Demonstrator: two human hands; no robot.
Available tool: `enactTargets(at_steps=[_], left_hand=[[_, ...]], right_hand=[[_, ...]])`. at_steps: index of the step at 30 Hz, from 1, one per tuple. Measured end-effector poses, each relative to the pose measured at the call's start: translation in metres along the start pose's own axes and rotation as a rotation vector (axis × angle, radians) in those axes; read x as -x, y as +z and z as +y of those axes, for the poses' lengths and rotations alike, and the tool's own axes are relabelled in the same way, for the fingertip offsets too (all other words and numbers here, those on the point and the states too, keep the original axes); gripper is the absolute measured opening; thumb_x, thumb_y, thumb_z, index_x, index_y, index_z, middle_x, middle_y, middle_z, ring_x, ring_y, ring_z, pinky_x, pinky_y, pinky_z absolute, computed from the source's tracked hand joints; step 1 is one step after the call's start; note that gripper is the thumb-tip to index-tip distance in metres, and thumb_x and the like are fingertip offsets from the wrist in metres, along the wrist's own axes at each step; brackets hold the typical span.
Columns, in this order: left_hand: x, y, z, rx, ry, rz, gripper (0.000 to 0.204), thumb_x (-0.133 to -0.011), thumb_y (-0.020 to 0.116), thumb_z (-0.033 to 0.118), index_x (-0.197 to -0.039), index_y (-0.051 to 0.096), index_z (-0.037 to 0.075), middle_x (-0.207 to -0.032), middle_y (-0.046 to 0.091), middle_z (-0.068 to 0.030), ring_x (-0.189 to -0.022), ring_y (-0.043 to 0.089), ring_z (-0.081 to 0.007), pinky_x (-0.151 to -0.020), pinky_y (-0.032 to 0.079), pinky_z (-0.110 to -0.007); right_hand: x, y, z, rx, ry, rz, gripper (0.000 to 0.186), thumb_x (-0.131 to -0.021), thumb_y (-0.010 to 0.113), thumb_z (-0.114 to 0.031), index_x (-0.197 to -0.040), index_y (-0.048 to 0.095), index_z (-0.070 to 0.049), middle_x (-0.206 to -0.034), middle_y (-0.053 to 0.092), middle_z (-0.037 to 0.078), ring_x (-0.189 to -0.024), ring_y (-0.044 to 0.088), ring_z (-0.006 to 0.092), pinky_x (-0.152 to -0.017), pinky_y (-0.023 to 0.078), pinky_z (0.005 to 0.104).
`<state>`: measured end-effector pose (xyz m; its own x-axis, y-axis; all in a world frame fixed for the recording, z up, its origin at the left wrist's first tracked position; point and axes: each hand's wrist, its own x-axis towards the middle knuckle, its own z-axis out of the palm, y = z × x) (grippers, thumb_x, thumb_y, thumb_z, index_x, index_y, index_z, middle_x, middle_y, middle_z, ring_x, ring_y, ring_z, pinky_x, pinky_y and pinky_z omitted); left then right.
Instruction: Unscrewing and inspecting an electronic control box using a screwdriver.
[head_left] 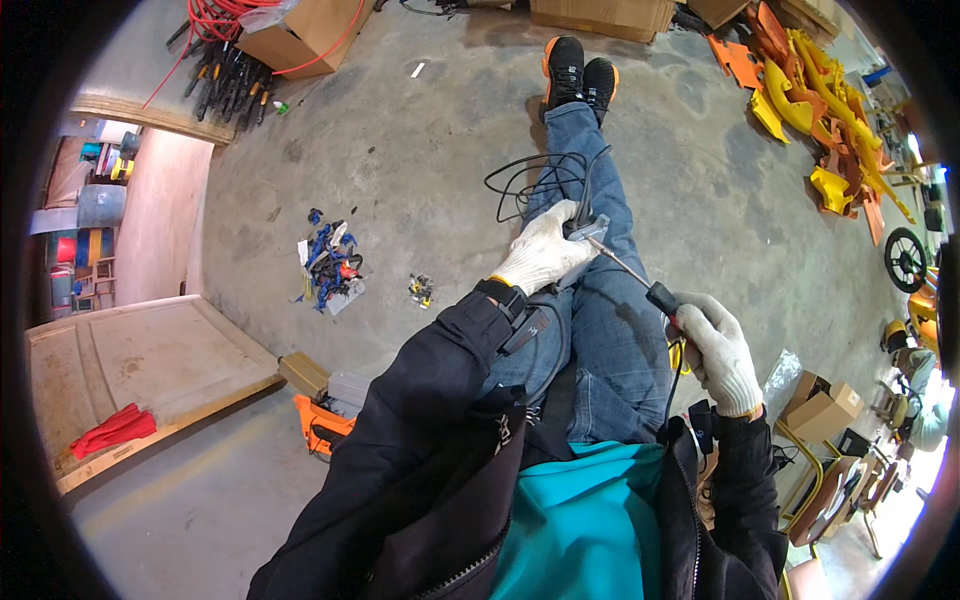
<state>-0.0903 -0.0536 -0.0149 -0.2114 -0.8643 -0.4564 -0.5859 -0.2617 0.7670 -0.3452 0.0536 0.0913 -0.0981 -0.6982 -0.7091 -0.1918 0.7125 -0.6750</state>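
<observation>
Left hand, white knit glove: closed on a small grey hard-looking workpiece, at two o'clock from mid-view, above the outstretched blue denim legs. Grip close to the tool's end, probably to keep the piece from turning; legs probably serving as a rest.

Right hand, matching glove, at four o'clock: wrapped round the red-and-black handle of a long steel-shanked screwdriver. Shank slanting towards ten o'clock, tip at the workpiece; actual contact too small to tell. Handle gripped from behind, apparently for control of the tip.

Thin black cable: loose loops at twelve o'clock, beside and over the shins, seemingly there for slack.

Surface: stained grey concrete floor. At half past nine, a tangled heap of blue, black and white scraps; nearer, a small pile of yellow and dark bits.

Room: pale framed wooden panel with a crumpled red cloth, half past eight; open brown cardboard box, eleven; yellow and orange plastic panels, two; black spoked wheel, three.
</observation>
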Motion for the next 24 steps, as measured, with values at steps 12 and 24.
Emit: enactTargets(at_steps=[12, 24], left_hand=[[-0.004, 0.005, -0.008, 0.027, 0.050, 0.011, 0.068, -0.086, 0.080, 0.047, -0.137, 0.063, 0.006, -0.124, 0.074, -0.0199, -0.116, 0.070, -0.0338, -0.101, 0.051, -0.040], [0.001, 0.001, -0.008, 0.011, 0.013, -0.055, 0.084, -0.087, 0.075, 0.049, -0.151, 0.053, 0.000, -0.138, 0.067, -0.0280, -0.132, 0.063, -0.0397, -0.111, 0.048, -0.041]], right_hand=[[-0.010, -0.004, 0.007, -0.211, 0.031, -0.072, 0.039, -0.099, 0.066, -0.026, -0.128, 0.069, -0.001, -0.084, 0.067, 0.002, -0.052, 0.048, 0.0038, -0.041, 0.032, 0.0218], [-0.024, -0.002, 0.019, 0.241, -0.340, -0.033, 0.039, -0.096, 0.069, -0.018, -0.132, 0.069, -0.001, -0.092, 0.072, 0.009, -0.067, 0.063, 0.0149, -0.062, 0.051, 0.0305]])
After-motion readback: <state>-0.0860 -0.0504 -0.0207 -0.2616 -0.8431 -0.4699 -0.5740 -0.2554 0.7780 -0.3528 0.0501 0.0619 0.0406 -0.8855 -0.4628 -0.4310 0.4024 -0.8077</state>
